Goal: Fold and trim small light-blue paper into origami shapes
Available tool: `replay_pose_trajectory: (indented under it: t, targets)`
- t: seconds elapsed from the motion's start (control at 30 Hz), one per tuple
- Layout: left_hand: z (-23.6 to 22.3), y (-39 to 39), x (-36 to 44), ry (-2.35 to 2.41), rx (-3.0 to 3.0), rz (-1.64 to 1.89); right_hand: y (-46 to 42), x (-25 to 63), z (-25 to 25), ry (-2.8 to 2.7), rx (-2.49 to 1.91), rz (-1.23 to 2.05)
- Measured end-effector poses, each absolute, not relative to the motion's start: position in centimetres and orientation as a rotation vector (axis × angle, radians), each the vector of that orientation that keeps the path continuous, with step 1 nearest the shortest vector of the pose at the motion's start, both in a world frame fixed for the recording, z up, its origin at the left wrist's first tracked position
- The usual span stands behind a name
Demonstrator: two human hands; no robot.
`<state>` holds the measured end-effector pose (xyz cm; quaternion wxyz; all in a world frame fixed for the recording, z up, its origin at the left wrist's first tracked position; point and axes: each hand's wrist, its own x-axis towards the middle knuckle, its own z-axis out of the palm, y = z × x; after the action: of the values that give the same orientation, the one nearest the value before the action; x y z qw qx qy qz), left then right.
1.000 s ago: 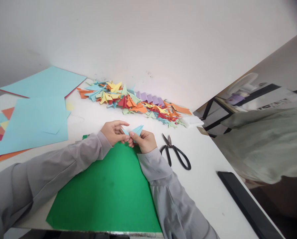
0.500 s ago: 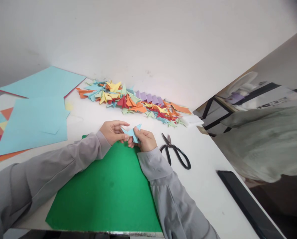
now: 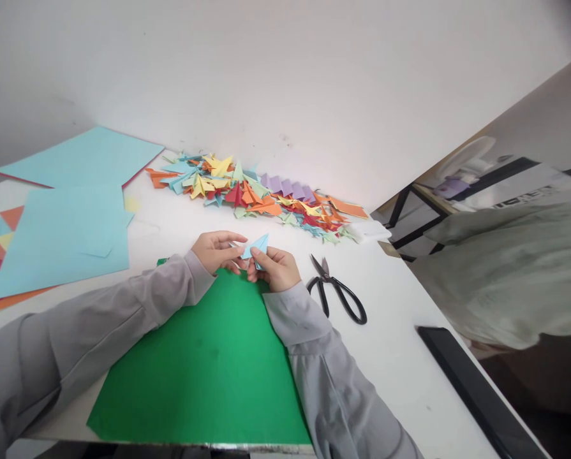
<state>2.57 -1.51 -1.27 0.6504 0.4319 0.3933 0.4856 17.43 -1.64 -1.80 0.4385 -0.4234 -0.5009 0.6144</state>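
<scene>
Both hands meet over the far edge of a green paper sheet (image 3: pixel 208 363) on the white table (image 3: pixel 395 357). My left hand (image 3: pixel 215 252) and my right hand (image 3: pixel 275 268) each pinch a small folded light-blue paper piece (image 3: pixel 256 245) between fingers and thumb. The piece points up and to the right. Grey sleeves cover both arms.
A heap of folded coloured paper shapes (image 3: pixel 251 194) lies along the wall. Black scissors (image 3: pixel 337 293) rest right of my right hand. Light-blue sheets (image 3: pixel 69 223) are stacked at left over orange and red ones. A black flat object (image 3: pixel 476 395) lies near the table's right edge.
The blue piece has been folded narrower between my fingers, from two spread points to one single point. Both hands stay in the same place.
</scene>
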Motion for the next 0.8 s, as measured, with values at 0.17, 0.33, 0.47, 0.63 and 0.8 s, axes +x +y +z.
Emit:
replay_pose_trajectory:
  t: [0.17,0.33,0.47,0.63,0.8]
  targets:
    - [-0.8,-1.7,2.6,0.943,1.087,1.13,-1.8,17.2,-1.8,-1.288,-1.073,1.482]
    - [-0.9,-1.6,2.6,0.958,1.127,1.139,-2.2,16.7,-1.8,-1.315,-1.101,1.361]
    - [-1.0,-1.5,2.6,0.956,1.144,1.131,-2.4,16.4,-1.9,-1.338,-1.127,1.288]
    - [-0.9,-1.7,2.9,1.054,1.116,1.144,-2.4,16.3,-2.0,-1.37,-1.181,1.18]
    - [-0.9,-1.8,2.9,1.067,1.091,1.133,-2.4,16.4,-2.0,-1.385,-1.203,1.118]
